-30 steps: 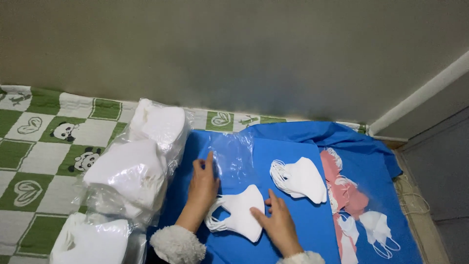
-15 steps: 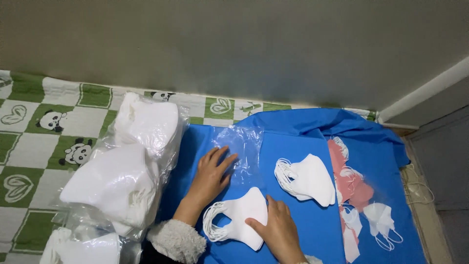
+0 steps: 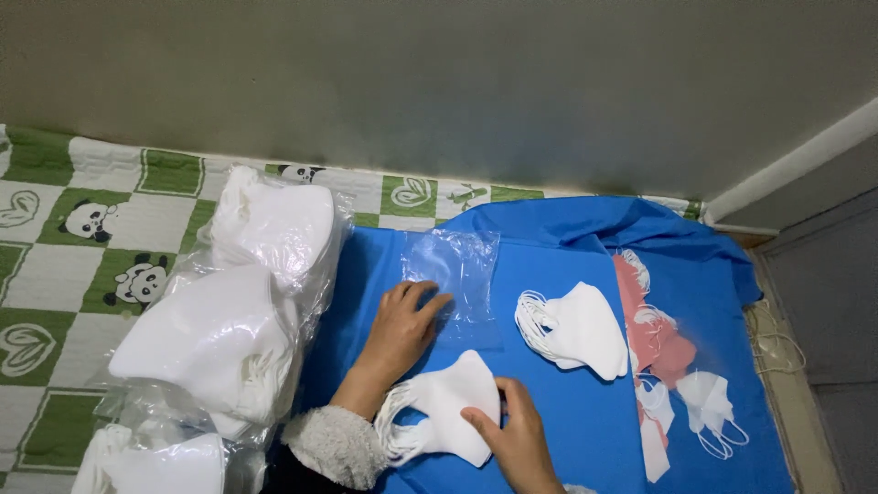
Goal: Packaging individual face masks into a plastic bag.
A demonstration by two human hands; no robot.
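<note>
My left hand [image 3: 402,325] lies on the blue cloth [image 3: 549,412] with its fingertips on the edge of a clear plastic bag [image 3: 455,279]. Its fingers are bent over the bag's near side. My right hand [image 3: 514,430] rests on a stack of white face masks [image 3: 439,412] at the near edge, thumb on top of the stack. A second stack of white masks [image 3: 572,329] sits to the right of the clear bag.
Large clear bags stuffed with white masks [image 3: 229,320] stand at the left on a green-and-white panda-pattern mat [image 3: 82,265]. Pink masks [image 3: 654,334] and loose white masks [image 3: 709,407] lie at the cloth's right side. A grey wall [image 3: 457,82] runs behind.
My left hand has slid right onto the clear plastic bag. My right hand has shifted on the near mask stack. The view has tilted and moved a little.
</note>
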